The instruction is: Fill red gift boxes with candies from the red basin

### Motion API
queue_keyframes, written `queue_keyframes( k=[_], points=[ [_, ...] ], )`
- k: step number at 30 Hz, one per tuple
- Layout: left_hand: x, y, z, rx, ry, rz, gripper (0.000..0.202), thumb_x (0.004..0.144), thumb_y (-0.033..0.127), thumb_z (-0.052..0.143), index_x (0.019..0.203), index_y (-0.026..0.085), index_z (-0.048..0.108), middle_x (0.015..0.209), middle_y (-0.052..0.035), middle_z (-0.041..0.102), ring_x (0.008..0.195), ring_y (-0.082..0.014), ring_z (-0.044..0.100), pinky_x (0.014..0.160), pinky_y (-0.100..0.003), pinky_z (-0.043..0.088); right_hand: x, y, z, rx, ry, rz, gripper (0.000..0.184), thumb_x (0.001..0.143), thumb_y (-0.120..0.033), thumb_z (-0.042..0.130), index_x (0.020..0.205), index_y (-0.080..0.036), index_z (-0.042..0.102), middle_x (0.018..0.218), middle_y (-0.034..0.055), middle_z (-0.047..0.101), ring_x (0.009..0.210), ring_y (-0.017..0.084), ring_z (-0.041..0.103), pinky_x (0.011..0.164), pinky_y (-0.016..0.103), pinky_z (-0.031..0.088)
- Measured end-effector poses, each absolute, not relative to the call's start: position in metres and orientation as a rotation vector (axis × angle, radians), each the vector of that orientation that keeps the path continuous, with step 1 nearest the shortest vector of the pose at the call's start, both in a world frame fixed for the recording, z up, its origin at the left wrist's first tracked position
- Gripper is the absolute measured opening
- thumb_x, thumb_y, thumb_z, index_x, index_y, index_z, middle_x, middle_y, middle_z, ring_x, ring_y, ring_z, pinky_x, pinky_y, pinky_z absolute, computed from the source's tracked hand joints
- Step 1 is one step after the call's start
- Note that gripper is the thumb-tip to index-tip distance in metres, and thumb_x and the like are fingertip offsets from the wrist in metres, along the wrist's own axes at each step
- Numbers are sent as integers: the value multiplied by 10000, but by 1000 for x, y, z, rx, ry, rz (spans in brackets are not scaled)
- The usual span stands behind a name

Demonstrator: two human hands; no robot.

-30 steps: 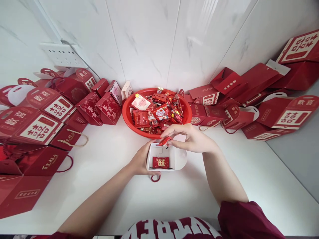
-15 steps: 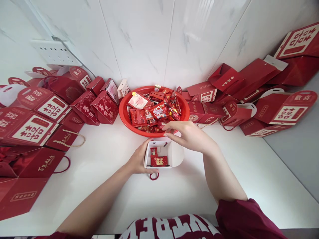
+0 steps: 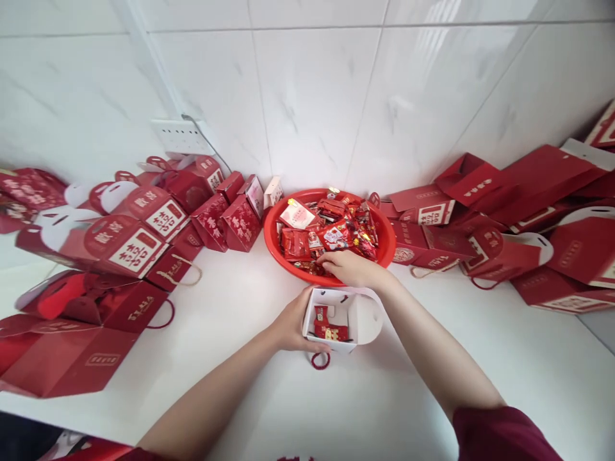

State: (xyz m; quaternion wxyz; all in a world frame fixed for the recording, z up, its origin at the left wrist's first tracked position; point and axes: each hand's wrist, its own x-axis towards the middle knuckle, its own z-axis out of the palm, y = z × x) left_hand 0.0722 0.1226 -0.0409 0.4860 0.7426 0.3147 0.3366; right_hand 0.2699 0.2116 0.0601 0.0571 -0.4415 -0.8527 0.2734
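Observation:
My left hand [image 3: 295, 323] grips the left side of a small open box [image 3: 356, 320], white inside, with its rounded flap folded out to the right. Two red-wrapped candies [image 3: 334, 332] lie in it, and a dark red cord loop [image 3: 320, 361] hangs out at its front. Beyond the box stands a red plastic basket [image 3: 273, 246] heaped with wrapped sweets [image 3: 336, 234]. My right hand [image 3: 353, 267] reaches over the basket's near rim, its fingers bent together down at the sweets. What lies between the fingertips is hidden.
Red gift boxes [image 3: 134, 253] with handles are stacked along the left. More red boxes [image 3: 423, 208] line the right and back. A tiled wall [image 3: 312, 96] closes the far side, with a power strip [image 3: 180, 136] and cable. The white table's front edge [image 3: 62, 419] shows at lower left.
My right hand has moved from above the basket's near rim down to the sweets. The head view has shifted left and up. My left hand still grips the box.

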Motion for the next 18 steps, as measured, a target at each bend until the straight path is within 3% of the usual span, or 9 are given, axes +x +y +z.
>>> queue_keyframes(
  k=[3,6,9,14,18],
  points=[
    [71,121,-41,1824,791,800,1129,508,416,941,1441,235,331,1399,-143,529,1275,-358,532,1071,-478,446,250,223,58,-1371,-2670,827,321,999,-351,457,1045,-131,686,1101,173,742,964,295,721,818,371,537],
    [70,120,-43,1856,799,804,1170,488,429,947,1451,224,316,1407,-156,526,1275,-364,534,1079,-478,440,236,230,56,-1406,-2731,796,423,964,-471,506,1087,-94,652,1051,230,738,886,328,731,734,391,540],
    [69,119,-45,1875,789,822,1196,478,455,948,1459,219,306,1407,-161,532,1268,-364,542,1075,-474,447,231,233,51,-1390,-2780,727,382,884,-371,642,1135,-84,612,1081,252,720,900,342,722,714,383,524],
    [69,116,-46,1883,812,830,1244,447,497,949,1474,205,310,1411,-176,527,1276,-383,539,1076,-492,445,239,228,52,-1242,-2797,656,216,864,-208,623,1074,-154,622,1016,142,736,872,265,701,722,322,486],
    [69,117,-46,1862,810,826,1221,452,497,944,1463,209,324,1400,-169,534,1272,-380,545,1071,-498,449,254,219,56,-1167,-2636,637,151,932,-312,564,912,-187,647,861,61,719,743,203,657,662,288,444]
  ],
)
